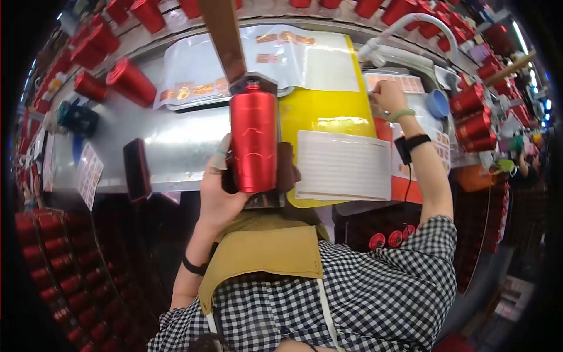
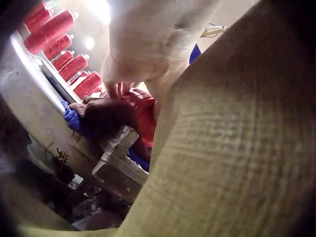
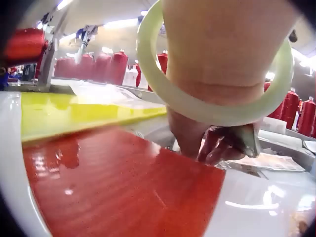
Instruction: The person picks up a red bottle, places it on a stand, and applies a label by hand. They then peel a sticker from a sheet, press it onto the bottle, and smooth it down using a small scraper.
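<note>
Your left hand (image 1: 221,188) clamped round bottle (image 1: 253,141), left of yellow mat (image 1: 328,108); smooth sides could slip if grip eases; right hand (image 1: 388,97) by sheet (image 1: 410,84), can't tell if pinching; dangling cord (image 1: 409,176) might snag.

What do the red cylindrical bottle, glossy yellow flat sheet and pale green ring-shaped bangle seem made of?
Red bottle: probably coated metal, satin sheen; bright highlights run along the wall.
Yellow sheet: likely plastic, glossy or wet; it throws back streaks of light.
Green bangle: smooth, polished-looking; stone, glass or plastic, the look doesn't settle it.
</note>
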### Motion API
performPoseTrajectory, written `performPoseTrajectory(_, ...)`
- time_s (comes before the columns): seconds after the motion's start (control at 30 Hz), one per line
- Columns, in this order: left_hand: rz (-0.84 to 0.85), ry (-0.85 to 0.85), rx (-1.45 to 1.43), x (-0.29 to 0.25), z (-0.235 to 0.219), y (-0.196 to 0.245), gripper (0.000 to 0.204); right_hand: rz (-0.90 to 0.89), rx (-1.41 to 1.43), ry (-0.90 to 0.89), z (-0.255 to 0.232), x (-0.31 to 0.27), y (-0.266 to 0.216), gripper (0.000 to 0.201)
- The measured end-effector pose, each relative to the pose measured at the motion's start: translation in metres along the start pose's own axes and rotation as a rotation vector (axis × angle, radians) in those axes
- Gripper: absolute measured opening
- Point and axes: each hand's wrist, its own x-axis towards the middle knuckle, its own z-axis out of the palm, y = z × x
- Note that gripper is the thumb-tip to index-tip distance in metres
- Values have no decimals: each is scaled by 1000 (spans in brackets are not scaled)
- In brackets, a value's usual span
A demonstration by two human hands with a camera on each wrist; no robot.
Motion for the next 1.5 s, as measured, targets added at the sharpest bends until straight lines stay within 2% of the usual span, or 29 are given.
performPoseTrajectory(0.03, 21, -4, 69, 0, -2, -1, 94, 12, 27, 47, -14, -7, -16, 21)
performPoseTrajectory(0.1, 5, -17, 104, 2, -2, -12, 95, -80, 225, 180, -30, -17, -35, 18)
performPoseTrajectory(0.17, 120, 44, 108, 2, -1, -18, 94, -93, 272, 223, -60, -43, -82, 13)
performPoseTrajectory(0.23, 104, 46, 102, 1, 0, -11, 93, -214, 324, 265, -87, -69, -129, 10)
performPoseTrajectory(0.3, 257, 78, 265, 2, 1, -5, 92, -252, 398, 241, -108, -91, -168, 9)
performPoseTrajectory(0.47, 160, -88, 108, 13, -5, 5, 107, -355, 682, 136, -128, -113, -229, 11)
performPoseTrajectory(0.53, 61, -219, 46, 19, -12, 15, 114, -315, 1111, -49, -131, -115, -250, 12)
performPoseTrajectory(0.57, 61, -219, 45, 24, -13, 13, 114, -314, 1110, -50, -127, -111, -257, 12)
performPoseTrajectory(0.63, -9, -181, -291, 38, -14, 9, 113, -400, 952, -74, -113, -98, -265, 14)
performPoseTrajectory(0.67, -75, -143, -398, 43, -11, 15, 106, -329, 995, -166, -103, -93, -269, 15)
performPoseTrajectory(0.8, -181, -100, -500, 64, -1, 16, 96, -257, 947, -205, -86, -82, -273, 15)
performPoseTrajectory(0.83, -239, -173, -554, 68, -1, 17, 94, -256, 944, -207, -85, -82, -274, 15)
performPoseTrajectory(0.87, -296, -245, -607, 72, -1, 17, 93, -272, 903, -120, -82, -82, -275, 15)
performPoseTrajectory(0.9, -296, -243, -609, 72, 0, 16, 93, -288, 861, -33, -79, -82, -275, 15)
performPoseTrajectory(0.93, -279, -218, -591, 71, 2, 13, 92, -288, 860, -34, -75, -81, -275, 15)
performPoseTrajectory(1.0, -283, -190, -566, 71, 4, 15, 91, -205, 1049, 10, -67, -80, -271, 16)
performPoseTrajectory(1.23, -236, -143, -527, 68, 9, 22, 93, -265, 1020, 63, -56, -80, -273, 13)
performPoseTrajectory(1.3, -350, -137, -599, 69, 7, 26, 93, -195, 1062, 50, -58, -80, -275, 13)
performPoseTrajectory(1.4, -266, -141, -556, 67, 7, 17, 91, -172, 1090, 38, -60, -80, -278, 13)
performPoseTrajectory(1.5, -373, -125, -695, 70, 4, 15, 87, -173, 1094, 48, -56, -79, -277, 14)
